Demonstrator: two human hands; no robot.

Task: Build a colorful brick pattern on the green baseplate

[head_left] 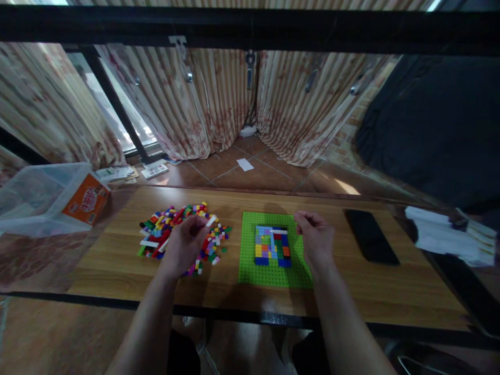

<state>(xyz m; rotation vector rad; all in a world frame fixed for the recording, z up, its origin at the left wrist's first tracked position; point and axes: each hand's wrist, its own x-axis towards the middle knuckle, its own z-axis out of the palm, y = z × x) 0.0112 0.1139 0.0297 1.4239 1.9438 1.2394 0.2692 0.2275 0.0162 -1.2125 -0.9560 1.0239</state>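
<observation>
My left hand [185, 243] hovers over a heap of mixed toy bricks [162, 224], its thumb and fingers pinching a long white brick [211, 220]. On the table's middle lies a green baseplate [248, 273]. A flat block of coloured bricks [266, 245] is built on it, with blue along its lower corners and a white brick [278, 232] near its top. My right hand [315, 233] is above the plate's right edge, fingers curled and pressed together. Whatever its fingertips hold, if anything, is hidden.
A black phone [371, 237] lies on the wooden table [117, 271], right of the plate. Papers [449, 237] are at the far right. A clear plastic bin [42, 200] with an orange label stands on the left. Curtains [219, 104] hang beyond the table.
</observation>
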